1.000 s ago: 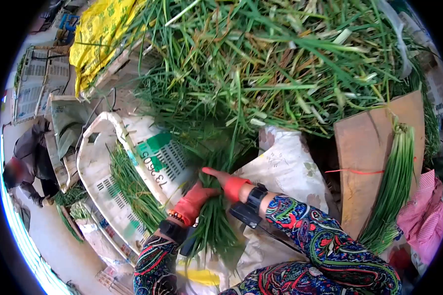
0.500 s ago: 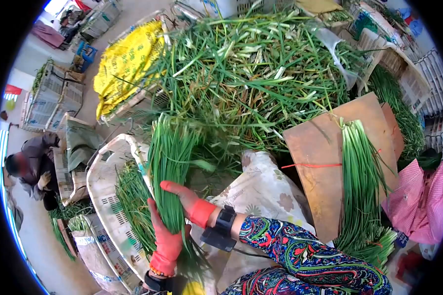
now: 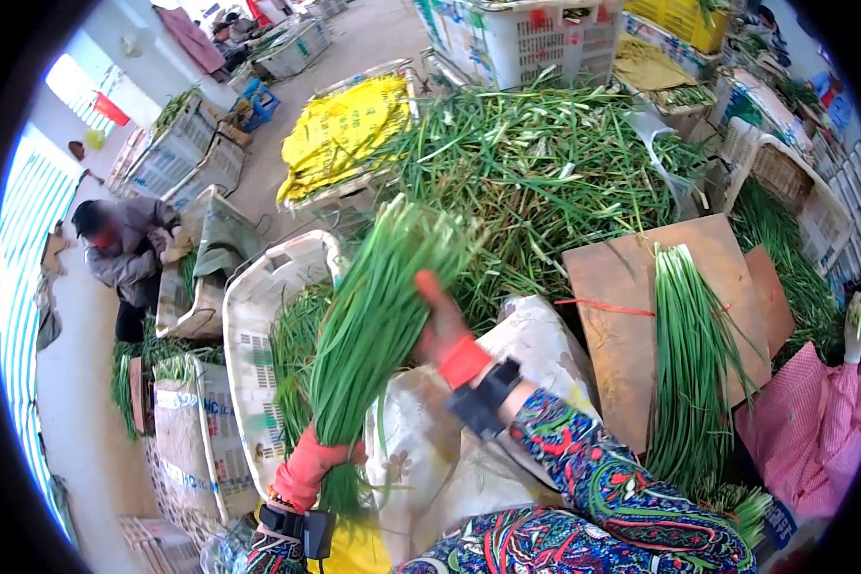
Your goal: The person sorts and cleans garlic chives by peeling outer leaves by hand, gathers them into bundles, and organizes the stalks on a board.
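Long green leaf bundle (image 3: 368,330), pale blurred top, left hand (image 3: 314,466) clasping lower end, right hand (image 3: 440,323) unclenched alongside

Centre: bunch (image 3: 368,330), between basket (image 3: 247,373), left, and board (image 3: 612,359), right; on board: bundle (image 3: 685,373); in basket: stalks (image 3: 297,335); far centre: heap (image 3: 545,177), crate (image 3: 502,48) behind it, sack (image 3: 344,129) to its left; near right, beside board: cloth (image 3: 804,411); far left: person (image 3: 129,251)
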The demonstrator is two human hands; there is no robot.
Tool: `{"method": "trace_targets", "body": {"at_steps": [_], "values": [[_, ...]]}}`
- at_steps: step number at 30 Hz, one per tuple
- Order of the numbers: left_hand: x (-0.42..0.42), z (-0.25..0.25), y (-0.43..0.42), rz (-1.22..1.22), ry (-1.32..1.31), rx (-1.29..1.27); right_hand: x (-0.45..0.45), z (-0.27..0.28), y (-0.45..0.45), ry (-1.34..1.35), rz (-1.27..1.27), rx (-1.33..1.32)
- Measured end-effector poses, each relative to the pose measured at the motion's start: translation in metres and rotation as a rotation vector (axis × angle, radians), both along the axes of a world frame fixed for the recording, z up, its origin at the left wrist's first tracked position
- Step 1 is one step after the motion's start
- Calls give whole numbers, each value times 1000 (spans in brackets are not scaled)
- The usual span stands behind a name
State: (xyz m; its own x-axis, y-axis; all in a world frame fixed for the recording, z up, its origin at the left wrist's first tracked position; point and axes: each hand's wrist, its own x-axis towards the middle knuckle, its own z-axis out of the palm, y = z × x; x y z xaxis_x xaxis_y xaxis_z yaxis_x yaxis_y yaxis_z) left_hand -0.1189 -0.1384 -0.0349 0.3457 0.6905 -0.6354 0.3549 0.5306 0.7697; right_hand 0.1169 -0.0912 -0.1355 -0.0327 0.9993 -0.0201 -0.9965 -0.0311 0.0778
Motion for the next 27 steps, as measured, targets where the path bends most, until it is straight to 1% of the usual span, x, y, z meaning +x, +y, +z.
{"method": "trace_targets", "body": {"at_steps": [2,3,4,5,6,8,9,10,11,12,13,14,16,17,18,20,21,22,23,24,26,27], "values": [[-29,-1,-12,-63,87,3,24,-4,0,-55,-139,-138],[-45,-3,-17,-92,121,-18,37,-9,1,-34,-84,-58],[-64,-15,-21,-112,90,14,48,-11,1,-14,-28,21],[-78,-20,-25,-101,115,-36,56,-12,-1,-109,-51,-121],[-87,-23,-31,-91,141,-90,62,-18,1,-183,103,75],[-103,-38,-42,-26,137,-123,57,-30,2,-628,160,-270],[-111,-49,-46,4,138,-141,52,-31,0,-717,207,-397],[-120,-60,-51,-8,123,-144,52,-45,7,-1001,269,-241],[-130,-73,-55,-21,108,-146,52,-59,5,-987,315,-299],[-139,-87,-57,-37,93,-147,48,-59,2,-974,358,-358],[-147,-97,-58,-126,157,-107,46,-46,-2,-992,331,-420],[-152,-103,-61,-96,145,-110,52,-50,2,-931,371,-412],[-147,-103,-66,-32,124,-117,65,-42,13,-803,369,-492],[-146,-105,-69,13,107,-148,75,-33,15,-790,288,-530],[-150,-110,-71,-6,116,-130,87,-25,18,-777,209,-564],[-158,-127,-73,-47,135,-95,131,-42,37,-716,-3,-562],[-160,-132,-74,-94,105,-31,141,-35,37,-789,-14,-592],[-160,-136,-77,-70,96,-62,146,-18,34,-861,-27,-622],[-159,-140,-78,-47,86,-91,134,12,19,-1154,89,-526],[-157,-143,-79,-24,75,-119,117,33,6,-1552,221,-480],[-153,-141,-83,25,67,-144,83,22,-3,-1868,468,-331],[-152,-141,-84,32,62,-135,65,29,-17,-2047,495,-246]]}}
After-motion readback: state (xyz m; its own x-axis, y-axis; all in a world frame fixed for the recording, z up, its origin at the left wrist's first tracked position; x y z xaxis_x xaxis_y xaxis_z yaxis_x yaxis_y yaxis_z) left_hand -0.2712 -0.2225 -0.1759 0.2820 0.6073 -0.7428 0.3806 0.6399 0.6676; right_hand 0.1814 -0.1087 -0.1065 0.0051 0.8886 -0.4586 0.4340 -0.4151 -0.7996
